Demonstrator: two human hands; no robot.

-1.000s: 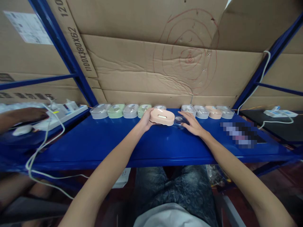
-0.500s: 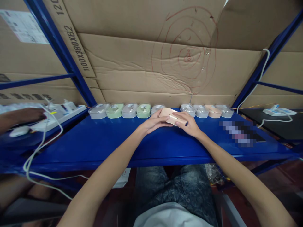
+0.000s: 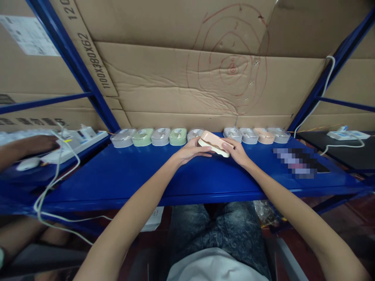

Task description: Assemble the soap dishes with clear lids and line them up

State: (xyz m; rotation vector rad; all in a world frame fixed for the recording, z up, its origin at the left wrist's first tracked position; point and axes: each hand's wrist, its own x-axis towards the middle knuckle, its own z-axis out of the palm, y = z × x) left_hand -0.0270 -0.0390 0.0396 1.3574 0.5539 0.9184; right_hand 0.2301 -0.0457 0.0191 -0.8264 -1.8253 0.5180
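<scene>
**Both hands gripping a peach case over a blue shelf**

The left hand (image 3: 187, 151) and the right hand (image 3: 236, 151) are closing on a peach case (image 3: 215, 143) from either side, fingers curled around its ends and thumbs lying on top. The case is sitting tilted between them, just above the blue shelf (image 3: 164, 179), near the back of it and in the gap in a row of cases (image 3: 159, 137). Whether it is touching the shelf is hard to tell.

That row is running along the back edge of the shelf: clear and green ones to the left of the hands, then clear ones and one peach one (image 3: 264, 134) to the right. Behind the row, cardboard (image 3: 175, 78) is standing as a wall, creased and marked with red scrawled rings (image 3: 233, 70). Blue struts (image 3: 73, 62) are crossing the cardboard at both sides.

On the shelf's right part a blurred-out patch (image 3: 295, 162) is lying flat. Farther right, on a dark surface (image 3: 351, 156), a white power strip (image 3: 347, 135) is resting with its cable (image 3: 322, 93) climbing the strut.

To the left, another person's hand (image 3: 32, 144) is lying on a neighbouring shelf beside a second power strip (image 3: 79, 138) and a white mouse (image 3: 27, 164); a white cord (image 3: 55, 179) is looping down over the edge. Below the shelf, the wearer's patterned trousers (image 3: 211, 230) are showing.
</scene>
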